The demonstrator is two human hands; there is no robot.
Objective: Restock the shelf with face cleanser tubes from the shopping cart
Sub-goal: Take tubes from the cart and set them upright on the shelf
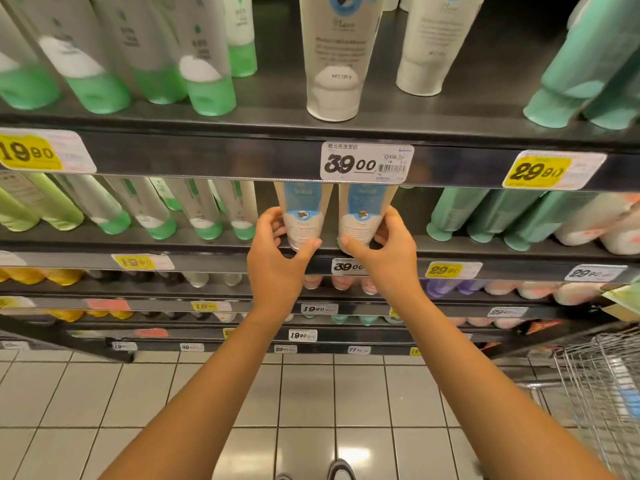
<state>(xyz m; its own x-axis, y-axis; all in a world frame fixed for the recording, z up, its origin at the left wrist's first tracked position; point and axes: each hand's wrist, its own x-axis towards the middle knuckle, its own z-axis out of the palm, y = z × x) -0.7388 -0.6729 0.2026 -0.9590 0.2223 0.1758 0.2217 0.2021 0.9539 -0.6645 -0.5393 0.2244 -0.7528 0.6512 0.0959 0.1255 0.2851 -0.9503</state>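
- Grip, left hand [277, 252]: fingers curled round left tube [304, 221], cap-down at shelf [207, 261] front.
- Right hand [388, 254] clasps right tube [358, 222], just beside.
- We advise sliding both toward 12 o'clock, upright and square; cart [602, 375] at 4 o'clock.

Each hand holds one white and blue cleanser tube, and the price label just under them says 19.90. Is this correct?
Not quite. In the head view the price label just under them reads 39.00, not 19.90. The left hand does hold one white and blue cleanser tube, and the right hand the other tube.
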